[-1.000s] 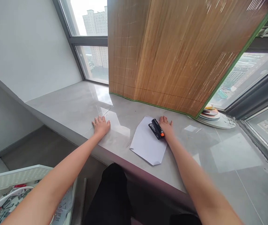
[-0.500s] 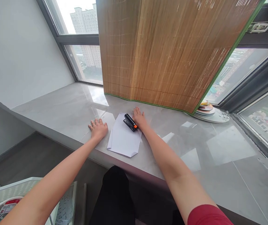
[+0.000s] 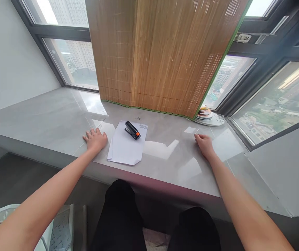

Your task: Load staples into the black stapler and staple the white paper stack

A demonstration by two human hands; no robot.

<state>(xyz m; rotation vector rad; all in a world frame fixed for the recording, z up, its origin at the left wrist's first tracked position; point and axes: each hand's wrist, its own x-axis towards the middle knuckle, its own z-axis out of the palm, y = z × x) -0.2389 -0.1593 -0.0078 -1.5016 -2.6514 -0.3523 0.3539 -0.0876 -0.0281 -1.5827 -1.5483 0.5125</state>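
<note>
A black stapler [image 3: 132, 130] with an orange patch at its near end lies on a small stack of white paper [image 3: 125, 150], whose near corners are curled or folded. Faint print shows at the paper's upper right corner. My left hand [image 3: 95, 140] rests flat on the grey counter to the left of the paper, fingers spread, touching neither paper nor stapler. Well to the right of the paper, my right hand [image 3: 204, 144] is on the counter with its fingers curled together. Whatever it may hold is hidden. Two tiny dark pieces [image 3: 139, 118] lie just beyond the paper.
The counter [image 3: 165, 167] has its front edge just above my knees. A bamboo blind [image 3: 149, 59] hangs down behind it. Stacked plates [image 3: 208, 118] stand at the blind's right corner by the window. A white basket [image 3: 5, 212] is on the lower left.
My right hand has moved from beside the stapler far to the right, and its spread fingers have curled. The view has turned right. Stapler, paper and left hand stay put.
</note>
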